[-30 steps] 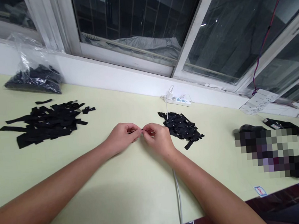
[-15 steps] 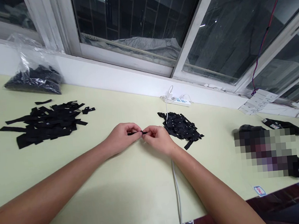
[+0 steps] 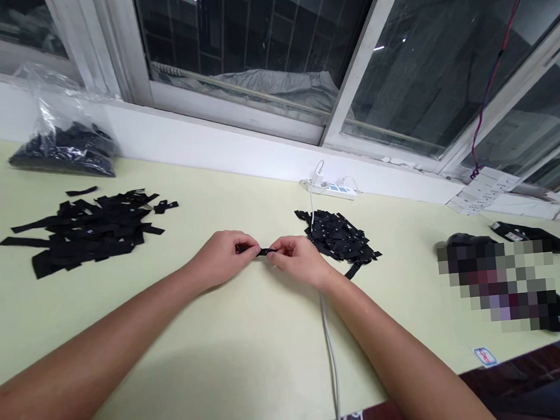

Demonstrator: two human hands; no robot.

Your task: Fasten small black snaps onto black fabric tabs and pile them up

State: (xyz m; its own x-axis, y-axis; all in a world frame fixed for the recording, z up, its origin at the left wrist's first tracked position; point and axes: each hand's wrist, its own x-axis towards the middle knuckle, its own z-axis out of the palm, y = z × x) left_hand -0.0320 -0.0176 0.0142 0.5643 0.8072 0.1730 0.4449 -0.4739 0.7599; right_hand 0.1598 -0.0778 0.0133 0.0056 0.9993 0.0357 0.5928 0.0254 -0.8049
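Black strip (image 3: 265, 252), matte and narrow, sits just below the middle of the frame, stretched between my two hands. Only a short length shows between my fingertips, flat-looking, with a tiny pale speck too small for me to make out. My left hand (image 3: 225, 257) pinches its left part between thumb and fingers, with more black showing inside the curl; my right hand (image 3: 300, 259) pinches its right part the same way. Up from the bottom edge runs a pale cable (image 3: 332, 362), passing under my right wrist on the yellow-green table (image 3: 201, 374). Right of my right hand lies a heap of black pieces (image 3: 338, 236), short and dotted with pale specks, one jutting from its lower edge. Over at the left of the frame spreads a wider pile of black strips (image 3: 95, 229), several longer ones poking out leftward. One loose strip (image 3: 81, 191) lies just above it. Farther back, a clear plastic bag (image 3: 66, 153) at upper left holds more black stuff, and a white power strip (image 3: 337, 190) rests near the wall, below the windows (image 3: 255, 36).
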